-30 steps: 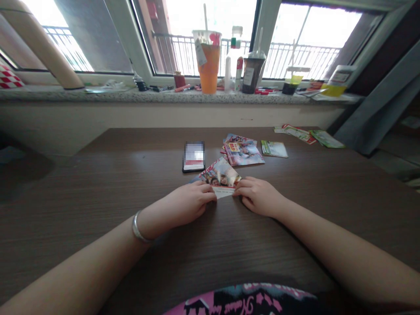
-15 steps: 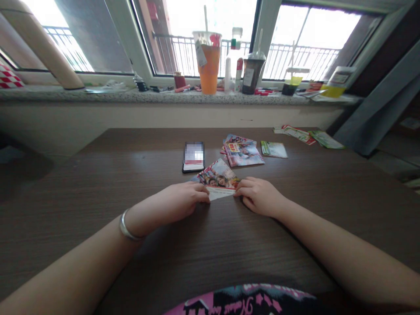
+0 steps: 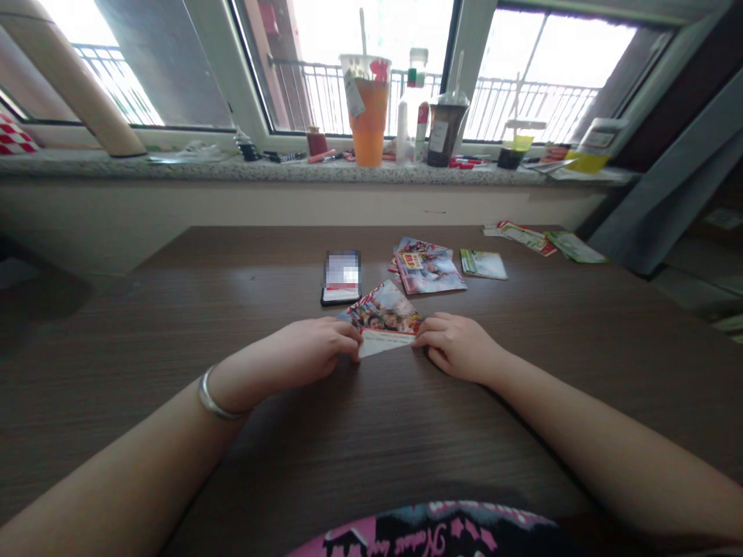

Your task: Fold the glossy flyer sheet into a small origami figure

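A folded, printed paper leaflet [image 3: 388, 313] lies on the dark wooden table between my hands, its top narrowing to a point and a pale strip along its lower edge. My left hand [image 3: 319, 348], with a silver bangle on the wrist, has its fingers closed on the leaflet's left corner. On the right corner, my right hand [image 3: 458, 344] pinches the paper between thumb and fingers. Just beyond my left hand lies a phone [image 3: 341, 278] with a blurred screen. Behind the leaflet sits a small pile of similar colourful leaflets [image 3: 433, 271].
Right of the pile is a small green-and-white paper [image 3: 484, 264], with more printed slips [image 3: 525, 237] near the table's far right. On the windowsill [image 3: 191, 169] stand a tall cup of orange drink [image 3: 369, 116], a dark drink cup [image 3: 446, 131] and several bottles.
My left hand has slid slightly left along the leaflet's lower edge, uncovering more of the pale strip. My right hand stays in nearly the same place.
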Tool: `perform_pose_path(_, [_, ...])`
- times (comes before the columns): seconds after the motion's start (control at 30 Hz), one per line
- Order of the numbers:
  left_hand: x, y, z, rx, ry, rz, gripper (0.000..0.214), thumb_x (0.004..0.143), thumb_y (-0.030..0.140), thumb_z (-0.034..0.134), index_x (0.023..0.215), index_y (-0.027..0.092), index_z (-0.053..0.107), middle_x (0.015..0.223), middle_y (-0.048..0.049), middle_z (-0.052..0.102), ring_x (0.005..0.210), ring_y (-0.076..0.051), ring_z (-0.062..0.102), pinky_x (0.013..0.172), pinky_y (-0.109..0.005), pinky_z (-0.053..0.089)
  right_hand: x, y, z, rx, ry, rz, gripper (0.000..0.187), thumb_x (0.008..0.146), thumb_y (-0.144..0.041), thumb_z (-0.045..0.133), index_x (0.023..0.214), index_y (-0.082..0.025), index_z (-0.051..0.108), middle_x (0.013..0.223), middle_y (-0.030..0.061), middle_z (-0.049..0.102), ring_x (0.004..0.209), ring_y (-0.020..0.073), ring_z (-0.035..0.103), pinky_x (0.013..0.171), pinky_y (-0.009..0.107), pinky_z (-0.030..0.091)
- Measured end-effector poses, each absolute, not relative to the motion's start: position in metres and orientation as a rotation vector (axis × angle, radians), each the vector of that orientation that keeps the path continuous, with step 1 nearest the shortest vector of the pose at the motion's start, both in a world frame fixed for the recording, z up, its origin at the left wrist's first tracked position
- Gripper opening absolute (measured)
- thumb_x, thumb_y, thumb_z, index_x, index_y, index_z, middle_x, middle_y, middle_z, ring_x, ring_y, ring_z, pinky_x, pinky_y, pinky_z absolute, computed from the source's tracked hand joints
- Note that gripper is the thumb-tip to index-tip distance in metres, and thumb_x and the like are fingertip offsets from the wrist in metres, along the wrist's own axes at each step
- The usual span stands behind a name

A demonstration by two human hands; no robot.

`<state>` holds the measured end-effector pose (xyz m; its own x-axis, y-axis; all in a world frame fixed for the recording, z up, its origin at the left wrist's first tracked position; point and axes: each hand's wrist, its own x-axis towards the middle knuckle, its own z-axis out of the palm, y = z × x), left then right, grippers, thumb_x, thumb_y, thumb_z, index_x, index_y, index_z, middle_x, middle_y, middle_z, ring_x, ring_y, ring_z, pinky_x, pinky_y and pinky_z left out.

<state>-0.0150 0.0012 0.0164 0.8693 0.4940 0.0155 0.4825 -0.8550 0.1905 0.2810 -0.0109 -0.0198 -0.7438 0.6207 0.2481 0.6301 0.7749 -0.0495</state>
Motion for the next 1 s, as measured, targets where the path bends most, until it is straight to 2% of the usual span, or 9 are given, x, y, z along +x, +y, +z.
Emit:
perform_pose_path(0.23, [-0.019,0.007,0.022,2.751,0.722,-0.014,0.037,0.077,0.001,0.05,0.093,0.026,0.072,0.111,0.0023,0.07,0.102,-0.016,0.064,0.095,-0.028,0.047,0.284,-0.009,-0.024,-0.927,-2.727,-0.099,0.025,0.084,-0.013,0.05,0.096,-0.018,0.071,0.096,0.0064,0.068,0.089,0.0206,0.058,0.08,0.032,0.048])
perform_pose_path(0.33, [-0.014,0.001,0.026,2.776,0.912,-0.018,0.031,0.081,0.009,0.053,0.103,0.023,0.068,0.104,-0.0023,0.069,0.095,-0.018,0.064,0.088,-0.03,0.05,0.284,-0.009,-0.025,-0.908,-2.725,-0.119,0.025,0.085,-0.014,0.05,0.097,-0.019,0.071,0.097,0.0062,0.068,0.089,0.0204,0.058,0.079,0.032,0.047])
perform_pose_path(0.4, [-0.009,-0.005,0.026,2.811,0.964,0.0,0.029,0.088,0.021,0.052,0.114,0.024,0.064,0.105,-0.0046,0.065,0.092,-0.019,0.063,0.083,-0.031,0.051,0.284,-0.009,-0.024,-0.9,-2.728,-0.146,0.024,0.085,-0.015,0.05,0.097,-0.019,0.07,0.097,0.0062,0.068,0.087,0.0201,0.058,0.077,0.032,0.045])
perform_pose_path(0.5, [-0.003,-0.01,0.022,2.916,0.952,0.025,0.029,0.093,0.031,0.05,0.12,0.027,0.061,0.109,-0.0067,0.06,0.101,-0.022,0.058,0.089,-0.035,0.049,0.283,-0.009,-0.022,-0.888,-2.727,-0.206,0.021,0.086,-0.018,0.052,0.097,-0.02,0.07,0.095,0.0056,0.069,0.084,0.0201,0.058,0.077,0.034,0.042])
perform_pose_path(0.67, [0.0,-0.011,0.011,2.99,0.987,0.05,0.03,0.093,0.028,0.052,0.122,0.029,0.059,0.11,-0.0075,0.057,0.102,-0.023,0.056,0.091,-0.039,0.048,0.284,-0.008,-0.019,-0.846,-2.672,-0.211,0.021,0.087,-0.018,0.053,0.1,-0.022,0.07,0.098,0.0042,0.071,0.09,0.0202,0.058,0.083,0.037,0.038])
perform_pose_path(0.83, [0.004,-0.016,0.001,2.989,1.035,0.113,0.027,0.093,0.028,0.05,0.118,0.022,0.059,0.118,-0.0104,0.054,0.108,-0.026,0.054,0.097,-0.044,0.046,0.283,-0.008,-0.019,-0.852,-2.596,-0.184,0.025,0.089,-0.02,0.051,0.108,-0.023,0.068,0.111,0.0031,0.07,0.097,0.021,0.058,0.086,0.039,0.041])
perform_pose_path(1.0, [0.009,-0.018,-0.005,2.996,1.019,0.178,0.022,0.093,0.029,0.051,0.109,0.018,0.06,0.125,-0.0115,0.053,0.119,-0.027,0.049,0.109,-0.047,0.036,0.283,-0.006,-0.021,-0.825,-2.519,-0.181,0.028,0.087,-0.016,0.052,0.109,-0.022,0.068,0.118,0.0024,0.067,0.108,0.0229,0.056,0.096,0.042,0.044])
